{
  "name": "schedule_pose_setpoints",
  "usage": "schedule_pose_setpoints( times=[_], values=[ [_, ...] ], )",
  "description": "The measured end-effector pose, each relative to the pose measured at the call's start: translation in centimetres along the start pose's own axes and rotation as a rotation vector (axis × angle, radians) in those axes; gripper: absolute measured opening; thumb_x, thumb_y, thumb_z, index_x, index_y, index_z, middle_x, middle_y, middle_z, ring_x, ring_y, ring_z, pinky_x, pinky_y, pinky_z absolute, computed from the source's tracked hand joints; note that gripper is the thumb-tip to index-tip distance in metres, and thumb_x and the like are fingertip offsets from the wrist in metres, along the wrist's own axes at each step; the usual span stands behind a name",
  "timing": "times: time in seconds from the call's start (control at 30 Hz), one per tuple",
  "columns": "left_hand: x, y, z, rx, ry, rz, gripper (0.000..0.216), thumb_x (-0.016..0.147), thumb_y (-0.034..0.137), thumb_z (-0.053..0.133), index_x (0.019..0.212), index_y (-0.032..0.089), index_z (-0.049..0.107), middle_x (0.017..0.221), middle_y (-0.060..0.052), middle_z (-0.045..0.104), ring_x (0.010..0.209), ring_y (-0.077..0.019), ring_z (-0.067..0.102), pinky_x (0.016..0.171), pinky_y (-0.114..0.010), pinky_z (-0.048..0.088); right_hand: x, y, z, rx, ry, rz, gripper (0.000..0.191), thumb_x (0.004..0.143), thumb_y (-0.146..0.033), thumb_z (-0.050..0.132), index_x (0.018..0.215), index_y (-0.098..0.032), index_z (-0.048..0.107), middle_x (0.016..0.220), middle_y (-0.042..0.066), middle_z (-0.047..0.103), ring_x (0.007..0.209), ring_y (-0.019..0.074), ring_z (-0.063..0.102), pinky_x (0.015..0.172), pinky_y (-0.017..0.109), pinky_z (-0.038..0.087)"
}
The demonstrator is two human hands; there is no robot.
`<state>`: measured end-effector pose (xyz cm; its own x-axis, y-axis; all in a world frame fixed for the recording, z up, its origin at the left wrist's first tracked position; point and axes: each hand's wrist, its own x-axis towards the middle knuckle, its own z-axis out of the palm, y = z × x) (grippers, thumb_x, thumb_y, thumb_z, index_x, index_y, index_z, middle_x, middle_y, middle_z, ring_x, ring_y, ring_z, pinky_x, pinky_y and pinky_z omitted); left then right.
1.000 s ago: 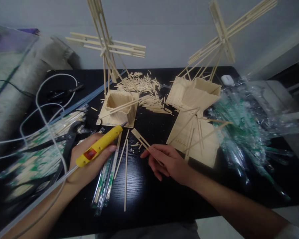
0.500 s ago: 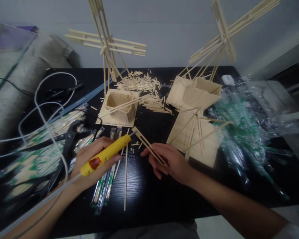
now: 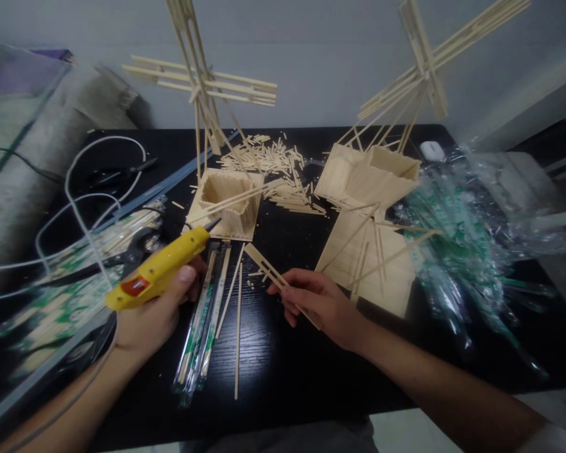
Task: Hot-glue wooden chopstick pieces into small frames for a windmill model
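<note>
My left hand (image 3: 151,318) is wrapped round a yellow glue gun (image 3: 158,269), nozzle pointing up and right toward a small open wooden box (image 3: 226,201). My right hand (image 3: 318,302) pinches a short frame of glued sticks (image 3: 268,267) that slants up to the left over the black table (image 3: 283,371). Loose long sticks (image 3: 238,314) and wrapped chopsticks (image 3: 200,327) lie between the two hands. A stick windmill (image 3: 200,82) rises from the small box.
A second stick windmill (image 3: 422,69) stands over a larger wooden house (image 3: 372,176) on a flat stick panel (image 3: 372,258). Cut stick bits (image 3: 268,160) litter the back. Black pliers (image 3: 122,258), white cable (image 3: 82,207) and packets lie left; plastic wrappers (image 3: 453,233) pile up right.
My left hand pulled the glue gun back to the left, away from the stick frame's tip. My right hand kept its hold on the frame and barely shifted.
</note>
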<state>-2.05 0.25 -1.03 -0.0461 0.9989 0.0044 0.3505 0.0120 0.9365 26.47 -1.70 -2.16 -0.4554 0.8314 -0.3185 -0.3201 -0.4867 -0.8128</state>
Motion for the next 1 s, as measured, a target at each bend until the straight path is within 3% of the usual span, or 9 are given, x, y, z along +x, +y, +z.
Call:
schedule_pose_setpoints(
  times=[0.2, 0.33, 0.47, 0.57, 0.7, 1.0],
  values=[
    [0.3, 0.2, 0.1, -0.172, -0.016, -0.008, 0.04, 0.1, 0.062, 0.073, 0.09, 0.023, 0.073, 0.065, 0.003, 0.063, 0.057, -0.0145, 0.057, 0.057, -0.029, 0.047, 0.0, -0.2, -0.1, -0.099, 0.044, -0.056, 0.015, 0.096, -0.035, 0.082, 0.098, -0.021, 0.088, 0.072, -0.002, 0.066, 0.066, 0.011, 0.056, 0.062, 0.025, 0.041],
    [0.3, 0.0, 0.2, -0.19, -0.038, -0.053, 0.033, 0.098, 0.054, 0.079, 0.09, 0.023, 0.072, 0.069, 0.003, 0.064, 0.059, -0.0133, 0.057, 0.059, -0.027, 0.049, 0.0, 0.0, -0.1, -0.06, 0.066, -0.089, 0.01, 0.091, -0.031, 0.088, 0.096, -0.023, 0.089, 0.084, 0.0, 0.076, 0.076, 0.0121, 0.063, 0.072, 0.026, 0.05],
    [0.2, 0.4, 0.7, -0.207, -0.12, -0.091, 0.031, 0.092, 0.043, 0.087, 0.085, 0.023, 0.064, 0.072, 0.005, 0.065, 0.055, -0.0108, 0.057, 0.054, -0.024, 0.049, 0.0, 0.0, -0.1, -0.038, 0.063, -0.102, 0.013, 0.089, -0.033, 0.091, 0.096, -0.022, 0.089, 0.079, 0.0, 0.076, 0.073, 0.0129, 0.067, 0.075, 0.028, 0.057],
    [0.0, 1.3, 1.1, -0.198, -0.213, -0.088, 0.031, 0.09, 0.041, 0.086, 0.082, 0.023, 0.061, 0.065, 0.006, 0.063, 0.049, -0.0118, 0.058, 0.051, -0.025, 0.052, -0.2, -0.1, 0.1, -0.044, 0.09, -0.098, 0.019, 0.089, -0.037, 0.092, 0.098, -0.021, 0.089, 0.077, 0.002, 0.079, 0.07, 0.0141, 0.069, 0.071, 0.029, 0.06],
    [-0.2, 2.2, 1.6, -0.158, -0.312, -0.097, 0.033, 0.087, 0.041, 0.085, 0.076, 0.024, 0.059, 0.068, 0.002, 0.066, 0.057, -0.0172, 0.066, 0.058, -0.03, 0.061, -0.3, 0.1, 0.3, -0.025, 0.124, -0.104, 0.024, 0.087, -0.039, 0.095, 0.094, -0.019, 0.085, 0.081, 0.005, 0.084, 0.066, 0.0145, 0.072, 0.062, 0.028, 0.059],
    [-0.1, 1.9, 1.7, -0.12, -0.264, -0.101, 0.032, 0.076, 0.035, 0.092, 0.074, 0.023, 0.062, 0.085, -0.002, 0.074, 0.08, -0.0203, 0.074, 0.072, -0.029, 0.065, -0.2, -0.1, 0.6, 0.043, 0.138, -0.11, 0.03, 0.087, -0.036, 0.096, 0.083, -0.017, 0.073, 0.087, 0.009, 0.087, 0.068, 0.0176, 0.079, 0.049, 0.022, 0.055]
  ],
)
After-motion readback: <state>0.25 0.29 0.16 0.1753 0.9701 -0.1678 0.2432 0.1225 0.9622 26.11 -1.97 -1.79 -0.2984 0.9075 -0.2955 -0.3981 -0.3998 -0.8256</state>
